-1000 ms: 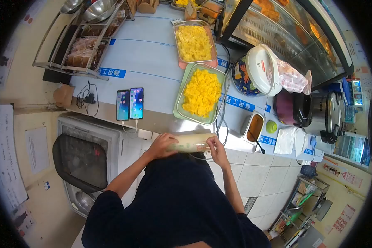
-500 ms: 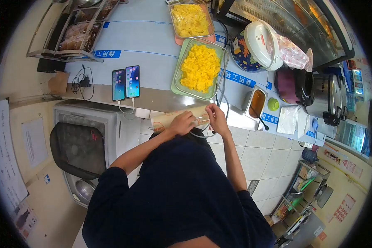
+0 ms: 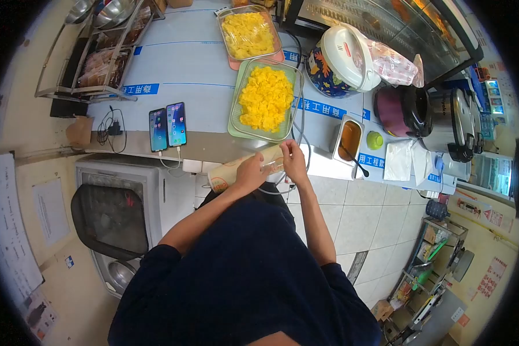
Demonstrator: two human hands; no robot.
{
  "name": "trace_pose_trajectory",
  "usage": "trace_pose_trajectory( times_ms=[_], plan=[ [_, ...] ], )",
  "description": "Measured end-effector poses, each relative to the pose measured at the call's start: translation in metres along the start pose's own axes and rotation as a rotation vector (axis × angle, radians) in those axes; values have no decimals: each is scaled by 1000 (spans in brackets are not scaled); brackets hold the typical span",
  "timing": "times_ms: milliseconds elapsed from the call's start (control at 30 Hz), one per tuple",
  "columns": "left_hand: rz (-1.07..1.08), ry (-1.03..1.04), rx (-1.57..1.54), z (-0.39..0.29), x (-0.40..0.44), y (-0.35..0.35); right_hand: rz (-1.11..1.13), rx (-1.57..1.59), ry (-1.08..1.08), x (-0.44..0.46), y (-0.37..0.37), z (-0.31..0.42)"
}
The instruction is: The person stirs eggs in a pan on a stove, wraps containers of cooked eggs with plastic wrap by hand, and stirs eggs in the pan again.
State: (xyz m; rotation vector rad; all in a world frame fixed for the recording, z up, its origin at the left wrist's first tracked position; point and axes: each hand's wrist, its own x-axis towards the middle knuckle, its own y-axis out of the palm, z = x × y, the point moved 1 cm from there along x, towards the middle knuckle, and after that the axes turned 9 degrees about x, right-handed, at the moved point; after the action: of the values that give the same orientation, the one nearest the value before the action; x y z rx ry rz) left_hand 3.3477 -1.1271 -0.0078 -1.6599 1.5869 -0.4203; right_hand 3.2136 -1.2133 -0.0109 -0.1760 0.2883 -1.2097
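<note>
A large roll of clear plastic film point(image 3: 224, 175) lies across my lap, just below the counter's front edge. My left hand point(image 3: 249, 173) is wrapped over the roll near its middle. At the right end, my right hand point(image 3: 293, 164) pinches with its fingertips; a thin piece of film seems to be between them. Above the hands, a glass dish of yellow scrambled egg point(image 3: 266, 99) stands uncovered on a green tray point(image 3: 234, 128). Behind it is a second dish of egg point(image 3: 248, 36) with film over it.
Two phones point(image 3: 176, 124) on cables lie at the counter's front edge. To the right are a metal tub of brown sauce point(image 3: 349, 140), a green lid point(image 3: 375, 140), a patterned pot point(image 3: 331, 66) and cookers point(image 3: 450, 124). A wire rack point(image 3: 106, 72) stands at the left.
The roll has turned to a tilt, its left end lower. My left hand has moved from its left end to the middle. My right hand has stayed pinched at the right end.
</note>
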Motion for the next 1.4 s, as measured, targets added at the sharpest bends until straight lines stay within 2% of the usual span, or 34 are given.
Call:
trace_pose_trajectory(
  times_ms=[33, 100, 133, 233, 300, 333, 400, 433, 500, 633, 700, 733, 800, 833, 900, 933, 1000, 1033, 1133, 1200, 1233, 1300, 1333, 1400],
  plan=[
    [-2, -4, 0, -1, 1, 6, 5, 0, 0, -3, 2, 1],
    [-262, 176, 149, -3, 2, 16, -27, -17, 67, -5, 5, 9],
    [-270, 164, 151, 0, 1, 19, -13, -15, 64, -5, 6, 6],
    [-170, 74, 146, -4, -2, 15, -81, 26, 94, -6, 6, -10],
    [58, -184, -57, -2, -2, 13, -131, 114, 106, -8, 7, -19],
    [67, -175, -60, 0, 0, 15, -123, 88, 79, -8, 8, -27],
    [157, -282, -179, 16, 4, 33, -138, 167, 146, -9, 11, -25],
    [162, -278, -177, 24, 7, 44, -125, 190, 190, -8, 10, -26],
    [-39, -240, -223, 37, 9, 63, -147, 265, 228, -6, 11, -34],
    [9, -197, -323, 16, 15, 21, -124, 474, 355, -3, 3, -25],
    [276, -13, -74, 6, 15, -2, -125, 425, 299, -5, 0, -31],
    [285, -9, -67, 8, 14, -4, -93, 432, 275, -8, -3, -26],
    [71, -52, -91, 13, 11, -6, -59, 414, 281, -14, -12, -16],
    [77, -47, -85, 18, 6, -1, -67, 419, 283, -23, -12, -20],
    [-261, -214, 126, 27, -5, 6, -55, 357, 191, -36, -11, -28],
    [-253, -210, 131, 31, -12, 5, -62, 361, 196, -41, -12, -29],
    [-219, -405, 74, 27, -28, -5, 73, 347, 283, -48, -17, -10],
    [-211, -407, 76, 22, -32, -6, 71, 348, 292, -46, -19, -5],
    [-306, -455, -50, 24, -44, 0, 164, 260, 219, -44, -13, 2],
    [-394, -525, -286, 44, -47, 15, 279, 295, 51, -43, -6, 4],
    [-393, -533, -286, 51, -49, 16, 285, 294, 57, -41, -2, -1],
    [-252, -666, -542, 54, -47, 12, 353, 285, -52, -33, 6, -8],
    [-256, -674, -546, 61, -46, 10, 362, 283, -50, -28, 7, -13],
    [-129, -398, -599, 71, -42, 0, 443, 148, -46, -14, 4, -12]
  ],
)
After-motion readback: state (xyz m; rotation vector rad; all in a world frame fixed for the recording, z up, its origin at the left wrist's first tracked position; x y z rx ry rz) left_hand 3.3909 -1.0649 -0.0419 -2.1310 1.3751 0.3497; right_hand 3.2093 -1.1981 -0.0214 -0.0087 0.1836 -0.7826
